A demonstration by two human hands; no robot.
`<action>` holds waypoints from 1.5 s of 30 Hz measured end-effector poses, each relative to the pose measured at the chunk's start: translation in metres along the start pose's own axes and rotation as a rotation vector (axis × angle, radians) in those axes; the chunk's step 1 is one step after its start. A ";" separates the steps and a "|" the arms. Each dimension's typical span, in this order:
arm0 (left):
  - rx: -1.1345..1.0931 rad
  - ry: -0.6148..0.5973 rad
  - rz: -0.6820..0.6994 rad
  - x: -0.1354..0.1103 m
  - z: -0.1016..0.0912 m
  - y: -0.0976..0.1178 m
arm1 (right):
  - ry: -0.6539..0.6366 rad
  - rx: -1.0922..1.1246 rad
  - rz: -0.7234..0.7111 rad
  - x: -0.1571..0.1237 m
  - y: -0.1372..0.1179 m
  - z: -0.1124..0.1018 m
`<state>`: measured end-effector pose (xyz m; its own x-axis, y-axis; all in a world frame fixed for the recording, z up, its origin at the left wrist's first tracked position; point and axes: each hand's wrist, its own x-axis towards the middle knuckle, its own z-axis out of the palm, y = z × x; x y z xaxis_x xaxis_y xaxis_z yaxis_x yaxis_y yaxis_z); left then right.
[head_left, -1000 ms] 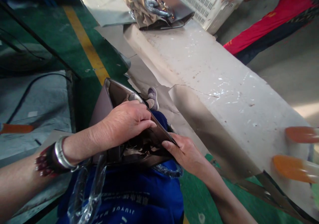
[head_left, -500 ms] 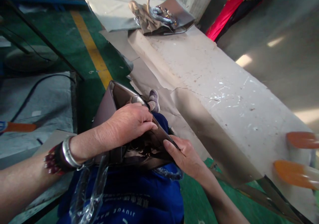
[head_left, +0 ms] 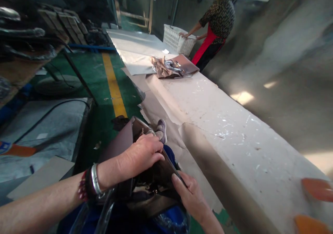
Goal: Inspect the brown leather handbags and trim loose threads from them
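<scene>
A taupe handbag [head_left: 119,144] rests open on my lap, over a blue apron. My left hand [head_left: 142,152] curls over the bag's near rim, fingers closed on the edge by the opening. My right hand [head_left: 188,196] grips the bag's right edge, thumb on the dark lining. A bracelet and beads sit on my left wrist. Clear plastic wrap [head_left: 104,213] hangs under the bag. The inside of the bag is mostly hidden by my hands.
A long paper-covered table [head_left: 221,123] runs along my right. Another taupe bag [head_left: 177,67] with stuffing paper lies farther up it. A person in a red apron holds a white crate [head_left: 178,41] at the far end. Green floor with a yellow line [head_left: 113,81] lies left.
The view has tilted up, so the far end of the table and the other person now show. Both hands keep the same hold on the handbag.
</scene>
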<state>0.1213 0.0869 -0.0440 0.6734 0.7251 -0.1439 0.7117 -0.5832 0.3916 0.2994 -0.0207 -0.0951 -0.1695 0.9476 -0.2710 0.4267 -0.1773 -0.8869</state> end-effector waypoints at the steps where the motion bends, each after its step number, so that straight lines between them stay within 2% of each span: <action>1: -0.002 -0.026 0.000 0.000 -0.003 0.000 | 0.004 -0.004 0.003 0.000 0.001 0.000; 6: 0.029 -0.110 -0.001 0.001 -0.015 0.001 | 0.014 -0.005 0.031 -0.001 0.003 0.003; 13: 0.027 -0.033 0.003 -0.001 -0.013 -0.003 | 0.009 -0.026 -0.022 0.000 0.002 0.002; 18: 0.005 -0.081 -0.052 -0.002 -0.010 -0.009 | 0.001 -0.029 0.002 0.001 0.003 0.001; 26: -0.014 -0.043 -0.030 0.000 -0.008 -0.011 | -0.008 -0.042 0.012 0.002 0.006 0.000; 37: -0.079 -0.015 -0.090 0.007 -0.003 -0.014 | -0.008 -0.042 -0.002 0.002 -0.001 -0.001; 45: -0.086 0.083 -0.108 0.007 -0.001 -0.012 | -0.005 -0.021 0.000 0.001 0.001 -0.001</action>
<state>0.1168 0.0991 -0.0488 0.5728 0.8116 -0.1152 0.7567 -0.4695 0.4550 0.3006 -0.0195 -0.0964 -0.1742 0.9462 -0.2727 0.4451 -0.1714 -0.8789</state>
